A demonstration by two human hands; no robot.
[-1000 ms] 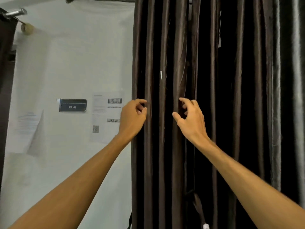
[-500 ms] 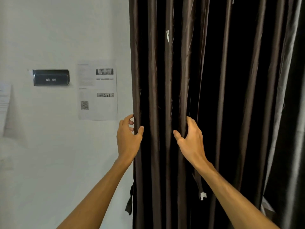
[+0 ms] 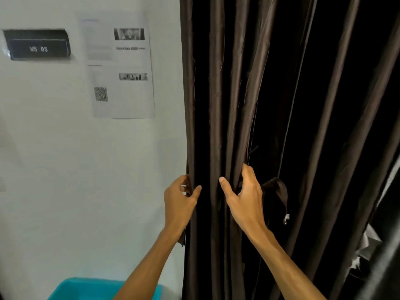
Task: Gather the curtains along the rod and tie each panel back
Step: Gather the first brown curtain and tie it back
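Midway down, left hand [image 3: 179, 201] pinches the brown curtain [image 3: 214, 105] at its edge, right hand [image 3: 245, 201] grips bunched folds: soft, likely slippery cloth, best clasped in whole handfuls.

Views: we had a single view, worn on the person's head.
Position: we looked from above and behind both forearms, which entered from the bottom edge.
Facing: we faced forward and slightly down, with the dark curtain [image 3: 216, 105] on the right and the white wall [image 3: 86, 169] on the left.
Nearness: we stood close enough that the left hand [image 3: 179, 200] and right hand [image 3: 244, 198] reached the curtain, low in mid-frame.
Lens: wide; we saw the folds lean outward on the right.
Edges: the sign [image 3: 37, 45] met the left edge and the frame cut the turquoise bin [image 3: 71, 289] at the bottom.
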